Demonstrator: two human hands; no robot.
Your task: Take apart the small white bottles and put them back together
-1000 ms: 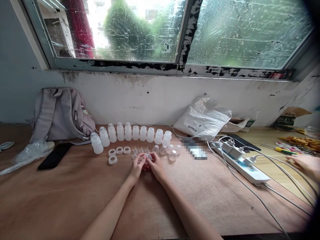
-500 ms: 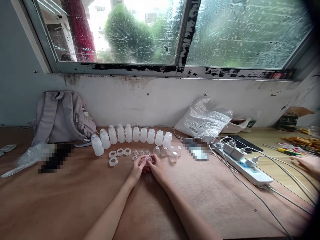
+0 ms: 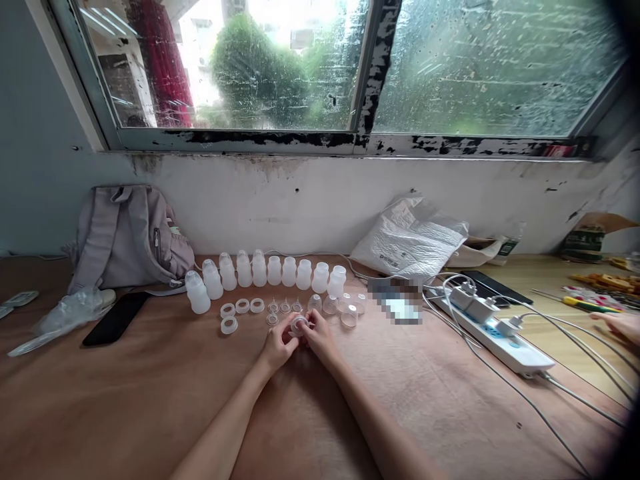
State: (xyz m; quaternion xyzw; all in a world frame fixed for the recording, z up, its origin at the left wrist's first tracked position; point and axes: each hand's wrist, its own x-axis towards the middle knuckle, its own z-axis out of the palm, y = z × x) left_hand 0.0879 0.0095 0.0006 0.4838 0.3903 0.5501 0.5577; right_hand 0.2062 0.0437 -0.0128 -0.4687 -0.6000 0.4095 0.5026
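Between my two hands is a whitish bottle collar ring [image 3: 299, 325], with something clear in its middle that I cannot make out. My left hand [image 3: 278, 343] grips it from the left, and my right hand [image 3: 320, 338] pinches it from the right. Just beyond the fingers sit several clear bottle nipples [image 3: 273, 319]. Loose collar rings [image 3: 229, 325] lie to the left of them. Clear domed caps [image 3: 349, 317] stand on the right. Behind, small frosted baby bottles [image 3: 274, 271] form a curved row; those toward the left wear domed caps.
A grey backpack [image 3: 131, 233], plastic bag [image 3: 75, 313] and black phone [image 3: 116, 320] are at left. On the right are a silver pouch [image 3: 410, 237], a blurred-out item [image 3: 397, 303], a power strip [image 3: 520, 353] with trailing cables, and another person's hand [image 3: 617, 325].
My fingers have shifted on the collar ring, and its round face now shows more plainly. My left thumb has moved lower. The view has shifted slightly.
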